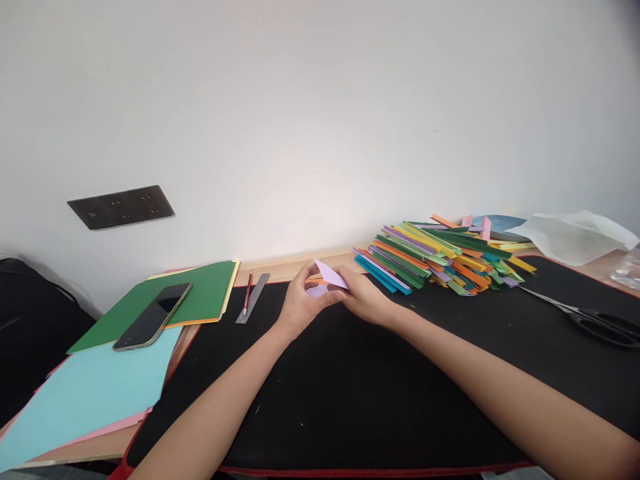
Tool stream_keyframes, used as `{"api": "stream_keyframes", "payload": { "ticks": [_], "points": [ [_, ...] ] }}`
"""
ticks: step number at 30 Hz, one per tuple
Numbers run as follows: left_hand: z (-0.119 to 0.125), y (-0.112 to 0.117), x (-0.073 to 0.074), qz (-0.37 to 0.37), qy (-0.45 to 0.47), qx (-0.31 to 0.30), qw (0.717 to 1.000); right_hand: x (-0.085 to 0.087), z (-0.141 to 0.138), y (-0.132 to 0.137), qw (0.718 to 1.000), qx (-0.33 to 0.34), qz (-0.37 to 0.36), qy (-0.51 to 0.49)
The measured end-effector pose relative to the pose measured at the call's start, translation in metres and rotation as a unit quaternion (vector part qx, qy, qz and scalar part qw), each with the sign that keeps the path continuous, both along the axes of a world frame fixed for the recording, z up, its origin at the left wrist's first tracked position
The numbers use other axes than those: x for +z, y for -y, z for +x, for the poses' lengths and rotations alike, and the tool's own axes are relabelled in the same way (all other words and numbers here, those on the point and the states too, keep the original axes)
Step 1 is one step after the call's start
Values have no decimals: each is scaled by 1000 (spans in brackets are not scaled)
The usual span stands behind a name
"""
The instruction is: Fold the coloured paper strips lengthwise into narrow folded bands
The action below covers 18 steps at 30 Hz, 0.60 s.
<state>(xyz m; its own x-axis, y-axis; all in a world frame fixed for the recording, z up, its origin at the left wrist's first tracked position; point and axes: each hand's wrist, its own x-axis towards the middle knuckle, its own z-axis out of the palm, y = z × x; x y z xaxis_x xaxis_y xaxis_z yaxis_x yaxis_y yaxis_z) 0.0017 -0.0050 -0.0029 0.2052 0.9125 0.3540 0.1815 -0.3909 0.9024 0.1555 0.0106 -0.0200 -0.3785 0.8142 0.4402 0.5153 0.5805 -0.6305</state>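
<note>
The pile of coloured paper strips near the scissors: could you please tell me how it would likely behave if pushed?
The pile would probably slide apart, since its strips lie at differing angles. It is likely light for its bulk, being narrow paper pieces. Upper strips might tumble, as some jut past others.

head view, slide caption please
Left hand and right hand hold lilac paper over a black red-edged mat, left of piled multicoloured paper strips.

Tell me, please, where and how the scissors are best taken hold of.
Probably by the black handles, with the right hand, once free, coming from the right: the scissors lie flat on the black mat, handles toward the picture's right edge, blades pointing left toward the paper strips.
</note>
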Motion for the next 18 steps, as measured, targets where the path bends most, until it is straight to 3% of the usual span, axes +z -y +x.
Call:
{"api": "stream_keyframes", "payload": {
  "ticks": [4,8,12,15,18],
  "points": [
    [1,3,-1,9,10,11,1000,-1,-1,1,998,-11,36,49],
    [-1,2,-1,13,24,36,999,2,-1,3,998,-17,17,57],
    [-3,-1,0,-12,76,22,997,7,0,6,995,48,-86,-7],
    [-4,-3,2,-12,125,5,992,15,2,10,976,85,-186,-74],
    [-4,-2,7,0,158,-66,985,20,6,12,947,138,-258,-136]
  ]
}}
